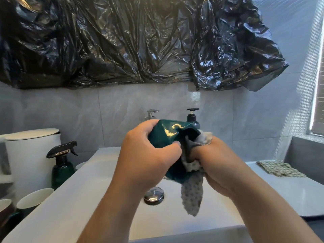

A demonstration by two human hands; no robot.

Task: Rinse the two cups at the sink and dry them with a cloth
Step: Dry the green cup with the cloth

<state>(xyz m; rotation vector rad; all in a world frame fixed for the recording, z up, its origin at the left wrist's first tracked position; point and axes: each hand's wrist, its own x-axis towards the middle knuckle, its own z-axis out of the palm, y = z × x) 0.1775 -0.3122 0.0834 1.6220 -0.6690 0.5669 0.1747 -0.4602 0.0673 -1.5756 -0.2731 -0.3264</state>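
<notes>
My left hand (pixel 147 155) grips a dark green glossy cup (pixel 166 135) above the white sink (pixel 87 186), its mouth turned to the right. My right hand (pixel 215 165) holds a grey dotted cloth (pixel 192 195) bunched against and into the cup's mouth; one end of the cloth hangs down over the basin. The lower part of the cup is hidden behind my hands. A white-rimmed cup (pixel 35 198) stands at the left of the sink, with another cup's rim (pixel 4 205) partly cut off at the frame's left edge.
A chrome drain plug (pixel 154 195) sits in the basin. A dark green spray bottle (pixel 62 165) and a white bin (pixel 31 155) stand at the left. Two pump dispensers (pixel 192 116) stand behind the sink. A checked cloth (pixel 280 168) lies on the right counter. Black plastic sheeting (pixel 140 41) hangs above.
</notes>
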